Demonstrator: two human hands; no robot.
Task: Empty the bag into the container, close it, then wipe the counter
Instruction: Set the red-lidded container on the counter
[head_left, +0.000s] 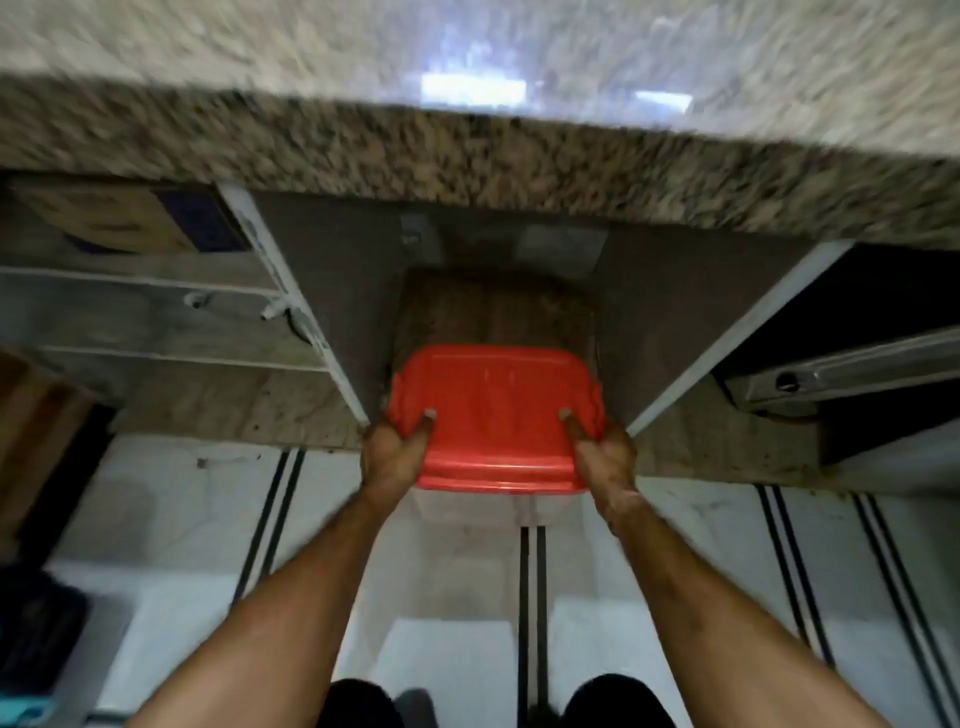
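Below the tabletop edge, at the open cupboard, I hold the red-lidded container lid up, its long axis running left to right. My left hand grips its left end, my right hand its right end.

Both bare arms were stretched forward and down. The left hand and right hand gripped opposite sides of a red rectangular plastic lid, thumbs on top.

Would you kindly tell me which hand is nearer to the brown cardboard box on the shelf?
Left. The left hand grips the red-lidded plastic container on the side toward the brown cardboard box; the right hand grips its opposite side, farther away.
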